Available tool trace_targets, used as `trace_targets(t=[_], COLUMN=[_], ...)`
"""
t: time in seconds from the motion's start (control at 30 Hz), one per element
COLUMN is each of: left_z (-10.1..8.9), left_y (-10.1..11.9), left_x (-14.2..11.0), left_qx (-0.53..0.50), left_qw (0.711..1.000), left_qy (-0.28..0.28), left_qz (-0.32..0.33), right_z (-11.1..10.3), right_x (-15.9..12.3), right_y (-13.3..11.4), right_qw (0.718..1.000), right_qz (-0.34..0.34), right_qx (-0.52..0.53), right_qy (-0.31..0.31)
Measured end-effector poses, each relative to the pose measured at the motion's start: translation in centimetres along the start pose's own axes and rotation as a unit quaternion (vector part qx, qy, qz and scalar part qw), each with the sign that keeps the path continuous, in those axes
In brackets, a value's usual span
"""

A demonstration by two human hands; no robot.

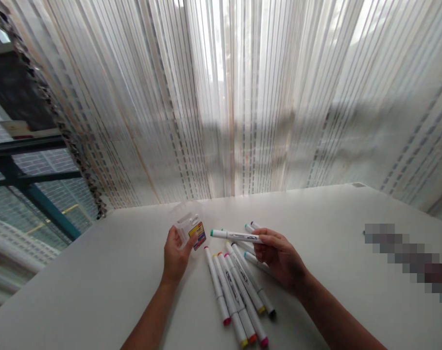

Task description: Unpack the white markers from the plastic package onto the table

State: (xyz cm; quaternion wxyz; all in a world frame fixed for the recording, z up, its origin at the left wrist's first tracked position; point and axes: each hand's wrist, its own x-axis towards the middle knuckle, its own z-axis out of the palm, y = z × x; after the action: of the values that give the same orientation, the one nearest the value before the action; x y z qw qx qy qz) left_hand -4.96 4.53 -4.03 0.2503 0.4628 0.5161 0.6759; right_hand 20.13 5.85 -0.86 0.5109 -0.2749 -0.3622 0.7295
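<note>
A clear plastic case (185, 224) with a yellow, red and blue label is gripped in my left hand (176, 253), its lid tilted up at the back. My right hand (275, 250) pinches a white marker (235, 236) with a green end, held nearly level and pointing left toward the case. Below and between my hands lie several white markers (232, 287) side by side, with red, yellow, orange, pink and black ends. More markers (248, 227) with teal and dark blue ends lie behind and under my right hand, partly hidden.
The white table (97, 272) runs back to a striped sheer curtain (221, 121). On the right of the table lies a long pixelated thing (410, 257) that I cannot make out. A window frame (31, 184) shows at the left.
</note>
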Motion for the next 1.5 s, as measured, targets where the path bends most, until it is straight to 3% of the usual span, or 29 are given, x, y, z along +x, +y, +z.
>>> trace_targets(t=[0.2,0.27,0.4,0.6,1.07,1.5], left_z=[0.1,0.2,1.1,2.0,1.9,1.1], left_y=[1.2,1.7,2.5,3.5,3.6,2.6], left_x=[0.0,-0.3,-1.2,-2.3,-2.1,-1.2], left_qx=[-0.076,-0.109,-0.157,-0.165,-0.14,-0.13], left_qw=[0.993,0.992,0.987,0.983,0.987,0.991], left_qy=[0.081,0.07,-0.01,-0.069,-0.057,-0.011], left_qz=[0.031,0.014,-0.021,-0.036,-0.052,-0.019], right_z=[-0.1,-0.1,0.5,1.3,1.1,1.0], right_x=[0.2,0.1,-0.2,-0.5,-0.4,-0.3], right_y=[-0.1,0.0,0.2,0.6,0.8,1.0], right_qw=[0.999,0.999,0.998,0.994,0.991,0.977], right_qz=[0.003,0.003,0.004,0.009,0.02,0.018], right_qx=[0.001,-0.019,-0.067,-0.108,-0.13,-0.211], right_qy=[0.041,0.038,0.017,-0.03,-0.038,-0.009])
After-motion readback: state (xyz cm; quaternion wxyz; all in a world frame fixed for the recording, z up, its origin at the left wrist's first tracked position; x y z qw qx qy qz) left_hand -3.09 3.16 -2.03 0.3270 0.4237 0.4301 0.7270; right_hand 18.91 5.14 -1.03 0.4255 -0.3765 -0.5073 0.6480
